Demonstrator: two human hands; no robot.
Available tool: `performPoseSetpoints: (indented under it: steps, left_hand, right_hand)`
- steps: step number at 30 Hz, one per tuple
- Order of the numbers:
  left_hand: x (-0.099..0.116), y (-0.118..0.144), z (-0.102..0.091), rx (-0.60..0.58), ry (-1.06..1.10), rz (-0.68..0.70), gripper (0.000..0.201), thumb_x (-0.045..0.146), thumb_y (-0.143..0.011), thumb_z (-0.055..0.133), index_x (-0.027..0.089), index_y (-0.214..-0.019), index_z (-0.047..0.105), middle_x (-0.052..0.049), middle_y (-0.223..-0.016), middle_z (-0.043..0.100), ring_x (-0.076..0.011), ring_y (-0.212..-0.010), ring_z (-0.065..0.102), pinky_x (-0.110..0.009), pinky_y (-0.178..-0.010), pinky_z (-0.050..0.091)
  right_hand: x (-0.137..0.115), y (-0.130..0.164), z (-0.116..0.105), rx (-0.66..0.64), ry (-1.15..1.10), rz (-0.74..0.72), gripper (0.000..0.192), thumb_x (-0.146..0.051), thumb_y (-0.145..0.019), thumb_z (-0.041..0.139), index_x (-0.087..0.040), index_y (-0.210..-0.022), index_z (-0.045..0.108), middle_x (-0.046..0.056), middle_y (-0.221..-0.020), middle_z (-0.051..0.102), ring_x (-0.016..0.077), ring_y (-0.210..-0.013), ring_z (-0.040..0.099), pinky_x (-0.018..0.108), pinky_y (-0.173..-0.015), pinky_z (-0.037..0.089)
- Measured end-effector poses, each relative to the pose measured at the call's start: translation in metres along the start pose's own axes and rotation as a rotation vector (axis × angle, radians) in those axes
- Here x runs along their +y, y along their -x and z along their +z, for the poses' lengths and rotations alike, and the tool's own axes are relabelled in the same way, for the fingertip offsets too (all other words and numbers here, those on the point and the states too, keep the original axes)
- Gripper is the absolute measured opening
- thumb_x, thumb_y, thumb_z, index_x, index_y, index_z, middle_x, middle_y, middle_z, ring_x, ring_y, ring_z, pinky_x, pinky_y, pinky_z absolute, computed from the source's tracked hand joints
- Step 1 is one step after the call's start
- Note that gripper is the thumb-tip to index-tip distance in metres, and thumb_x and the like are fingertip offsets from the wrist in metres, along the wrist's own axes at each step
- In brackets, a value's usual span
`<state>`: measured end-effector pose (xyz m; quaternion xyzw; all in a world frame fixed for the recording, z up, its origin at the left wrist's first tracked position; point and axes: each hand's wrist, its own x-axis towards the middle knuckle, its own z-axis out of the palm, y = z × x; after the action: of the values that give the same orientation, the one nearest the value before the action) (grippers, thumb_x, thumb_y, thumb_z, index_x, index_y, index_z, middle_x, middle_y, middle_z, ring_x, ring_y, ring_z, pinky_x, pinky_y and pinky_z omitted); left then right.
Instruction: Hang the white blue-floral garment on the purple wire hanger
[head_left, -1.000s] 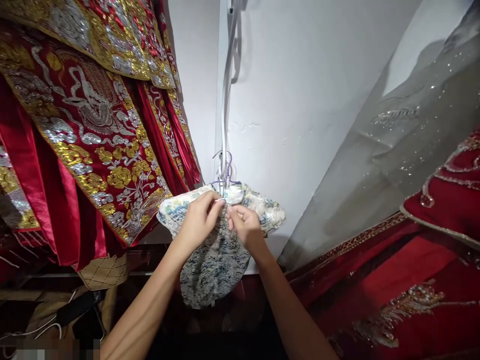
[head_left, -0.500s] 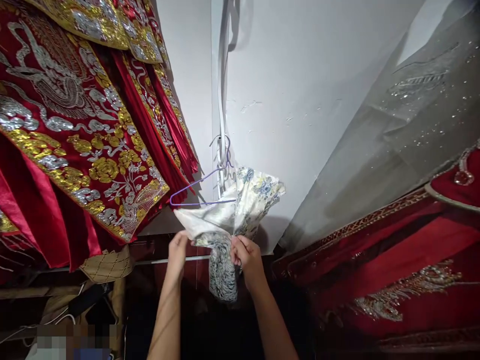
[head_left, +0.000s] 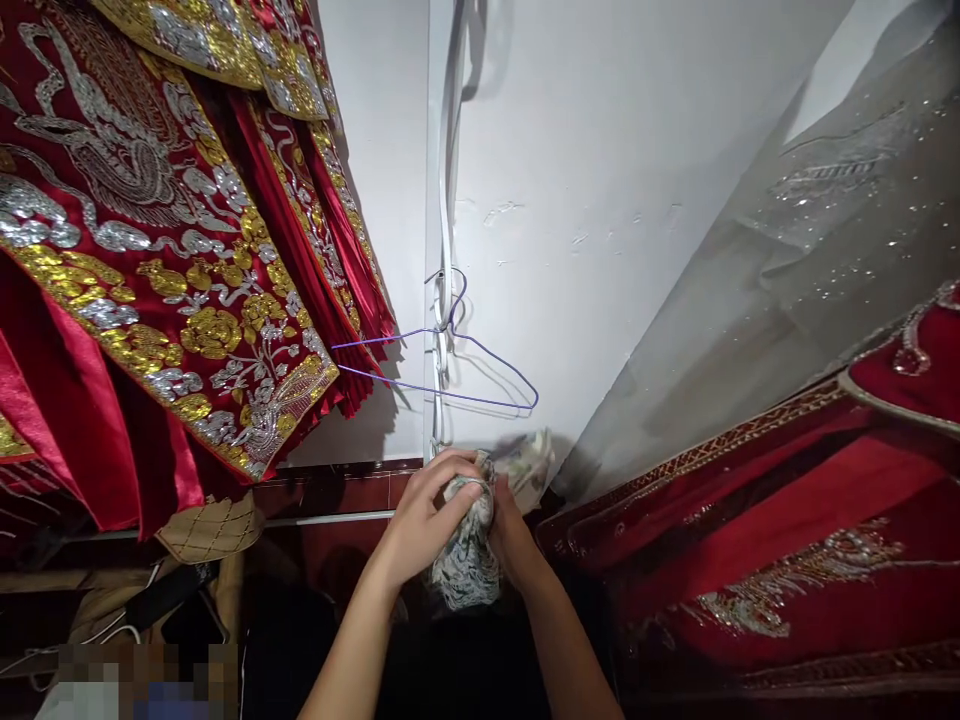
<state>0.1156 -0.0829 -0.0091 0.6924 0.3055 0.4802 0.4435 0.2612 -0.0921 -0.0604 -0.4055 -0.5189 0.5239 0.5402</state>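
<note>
Both hands, left hand (head_left: 424,515) and right hand (head_left: 510,520), clamp a bunched cloth (head_left: 465,565) hanging lengthwise downward, below a bare hanger (head_left: 450,375) on the white wall (head_left: 600,200).

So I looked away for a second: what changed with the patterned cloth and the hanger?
The blue-and-white patterned cloth has come off the purple wire hanger, pulled downward; both hands, left hand and right hand, now bunch it below the hanger, which hangs bare. The hanger stays hooked on the white strap, and the red embroidered garments at the left hang as before.
</note>
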Motion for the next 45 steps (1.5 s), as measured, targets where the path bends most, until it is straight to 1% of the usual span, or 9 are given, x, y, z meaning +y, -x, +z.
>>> performPoseSetpoints:
  steps: [6,9,12,16,21,26,31,38,45]
  left_hand:
    - [-0.015,0.01,-0.025,-0.219,-0.174,-0.082,0.048,0.052,-0.102,0.03,0.019,-0.112,0.063,-0.01,-0.114,0.066,-0.0243,-0.107,0.06,-0.036,-0.1,0.043]
    - [-0.028,0.018,-0.048,-0.36,-0.386,-0.219,0.051,0.057,-0.097,0.04,0.016,-0.079,0.065,-0.004,-0.075,0.064,-0.0201,-0.072,0.058,-0.029,-0.073,0.046]
    - [-0.033,0.023,-0.077,-0.259,-0.484,-0.236,0.042,0.055,-0.09,0.055,0.019,-0.07,0.065,-0.002,-0.065,0.063,-0.019,-0.062,0.056,-0.027,-0.064,0.042]
    - [-0.03,0.021,-0.115,-0.126,-0.514,-0.226,0.028,0.047,-0.078,0.069,0.023,-0.064,0.068,-0.004,-0.062,0.066,-0.0206,-0.056,0.058,-0.026,-0.056,0.04]
    - [-0.025,0.013,-0.144,-0.177,-0.833,-0.324,0.029,0.043,-0.088,0.056,0.023,-0.073,0.07,-0.009,-0.072,0.071,-0.0243,-0.066,0.066,-0.03,-0.067,0.046]
    - [-0.018,-0.013,-0.148,-0.118,-0.963,-0.123,0.033,0.041,-0.094,0.048,0.019,-0.095,0.072,-0.016,-0.12,0.068,-0.0311,-0.112,0.064,-0.042,-0.101,0.045]
    - [0.006,-0.05,-0.129,-0.171,-1.027,0.162,0.024,0.029,-0.094,0.046,0.019,-0.092,0.068,-0.012,-0.146,0.053,-0.0309,-0.138,0.044,-0.05,-0.116,0.033]
    - [0.017,-0.089,-0.115,-0.033,-0.946,0.26,0.063,0.001,-0.081,0.042,0.021,-0.141,0.05,-0.011,-0.128,0.064,-0.0259,-0.116,0.06,-0.045,-0.103,0.047]
    - [0.0,-0.098,-0.126,0.009,-0.953,0.304,0.045,0.007,-0.088,0.041,0.017,-0.128,0.059,-0.012,-0.112,0.061,-0.0244,-0.108,0.059,-0.04,-0.1,0.048]
  right_hand:
    - [-0.047,-0.013,-0.01,-0.509,0.214,0.007,0.021,-0.033,-0.072,0.078,-0.019,-0.081,0.065,-0.001,-0.073,0.061,0.0152,-0.067,0.054,0.026,-0.063,0.044]
    - [-0.07,-0.044,-0.027,-0.275,0.413,-0.192,0.01,-0.02,-0.073,0.068,-0.019,-0.082,0.068,0.001,-0.081,0.066,0.0161,-0.072,0.058,0.026,-0.065,0.045]
    - [-0.071,-0.084,-0.033,0.03,0.4,-0.288,0.039,-0.02,-0.073,0.065,-0.02,-0.112,0.069,0.005,-0.103,0.072,0.0195,-0.086,0.064,0.028,-0.076,0.05]
    - [-0.041,-0.124,-0.03,0.029,0.353,-0.114,0.032,-0.034,-0.081,0.06,-0.016,-0.104,0.073,0.008,-0.099,0.074,0.0217,-0.087,0.067,0.03,-0.077,0.052]
    - [-0.021,-0.132,-0.062,0.143,0.415,-0.086,0.024,-0.031,-0.071,0.068,-0.011,-0.083,0.073,0.009,-0.081,0.072,0.0229,-0.078,0.064,0.032,-0.071,0.049]
    - [-0.048,-0.111,-0.104,0.164,0.476,-0.18,0.026,-0.031,-0.066,0.073,-0.011,-0.082,0.074,0.007,-0.077,0.071,0.02,-0.071,0.061,0.028,-0.062,0.045]
    - [-0.072,-0.086,-0.099,0.071,0.469,-0.125,0.017,-0.027,-0.068,0.071,-0.014,-0.077,0.073,0.004,-0.071,0.07,0.0171,-0.066,0.06,0.026,-0.059,0.043]
    - [-0.079,-0.062,-0.076,-0.165,0.4,-0.18,0.03,-0.031,-0.077,0.066,-0.02,-0.101,0.08,0.007,-0.103,0.076,0.0255,-0.094,0.069,0.035,-0.081,0.054]
    - [-0.095,-0.057,-0.106,0.467,0.601,-0.346,0.086,-0.018,-0.065,0.068,-0.017,-0.149,0.048,0.002,-0.08,0.071,0.0173,-0.066,0.061,0.029,-0.065,0.052]
